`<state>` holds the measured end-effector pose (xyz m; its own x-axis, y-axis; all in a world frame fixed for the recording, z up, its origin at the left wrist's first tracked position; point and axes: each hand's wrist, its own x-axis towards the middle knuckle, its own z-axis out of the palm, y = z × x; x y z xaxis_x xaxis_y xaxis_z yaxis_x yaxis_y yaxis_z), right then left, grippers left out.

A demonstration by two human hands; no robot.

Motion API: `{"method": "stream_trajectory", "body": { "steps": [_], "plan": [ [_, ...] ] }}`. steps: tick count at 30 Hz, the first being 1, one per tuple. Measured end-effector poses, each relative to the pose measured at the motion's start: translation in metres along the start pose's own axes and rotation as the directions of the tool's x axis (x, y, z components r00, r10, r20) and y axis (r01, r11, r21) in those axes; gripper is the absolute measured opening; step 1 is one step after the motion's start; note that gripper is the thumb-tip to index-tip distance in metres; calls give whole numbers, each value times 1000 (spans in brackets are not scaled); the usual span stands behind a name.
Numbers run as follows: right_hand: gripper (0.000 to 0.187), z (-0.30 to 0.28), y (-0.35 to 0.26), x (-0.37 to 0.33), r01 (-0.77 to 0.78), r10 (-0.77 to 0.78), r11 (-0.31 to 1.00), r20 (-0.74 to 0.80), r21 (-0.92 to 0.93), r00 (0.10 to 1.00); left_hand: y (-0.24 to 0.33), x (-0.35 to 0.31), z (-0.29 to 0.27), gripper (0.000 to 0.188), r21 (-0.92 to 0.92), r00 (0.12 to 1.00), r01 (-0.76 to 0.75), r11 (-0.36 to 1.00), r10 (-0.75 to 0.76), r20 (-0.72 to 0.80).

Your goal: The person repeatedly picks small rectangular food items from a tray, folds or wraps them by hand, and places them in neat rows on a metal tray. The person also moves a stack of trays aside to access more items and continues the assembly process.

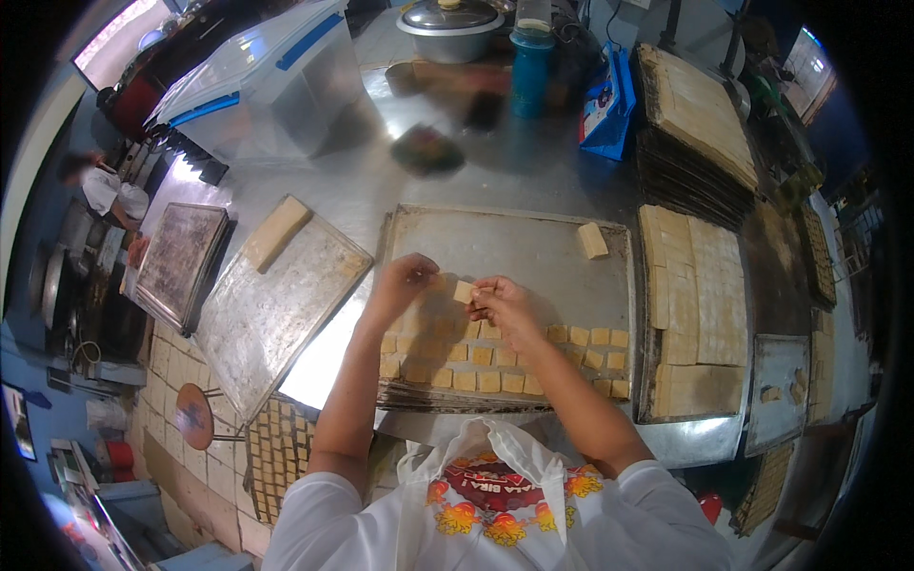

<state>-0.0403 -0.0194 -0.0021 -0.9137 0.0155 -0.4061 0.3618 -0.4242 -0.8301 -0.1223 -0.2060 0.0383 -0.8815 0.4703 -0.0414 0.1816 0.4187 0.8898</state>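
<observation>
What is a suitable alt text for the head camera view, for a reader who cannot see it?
A person's right hand holds a small pale piece above a metal tray with rows of similar pieces along its near side; the left hand is close by. To the left, a long pale bar lies on another tray; to the right are pale slabs.

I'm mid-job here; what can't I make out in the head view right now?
All in the head view:
Left hand: too blurred to tell whether it holds anything.
Some pale squares: hidden by the right forearm.
Dark patch on the table: too blurred to identify.
Pot contents: hidden by its lid.
</observation>
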Motion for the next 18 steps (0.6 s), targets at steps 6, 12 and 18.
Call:
{"method": "stream_trajectory", "body": {
  "steps": [6,12,18],
  "plan": [
    [18,-10,-4,6,119,-118,910,27,-396,993,-24,11,10,15,321,995,-30,947,-2,98],
    [25,-22,2,13,128,-156,946,-72,-298,985,-24,6,21,19,483,960,-262,836,277,42],
    [25,-22,6,16,416,-502,445,164,-793,849,-16,12,37,15,460,904,-422,781,398,154]
  ]
}}
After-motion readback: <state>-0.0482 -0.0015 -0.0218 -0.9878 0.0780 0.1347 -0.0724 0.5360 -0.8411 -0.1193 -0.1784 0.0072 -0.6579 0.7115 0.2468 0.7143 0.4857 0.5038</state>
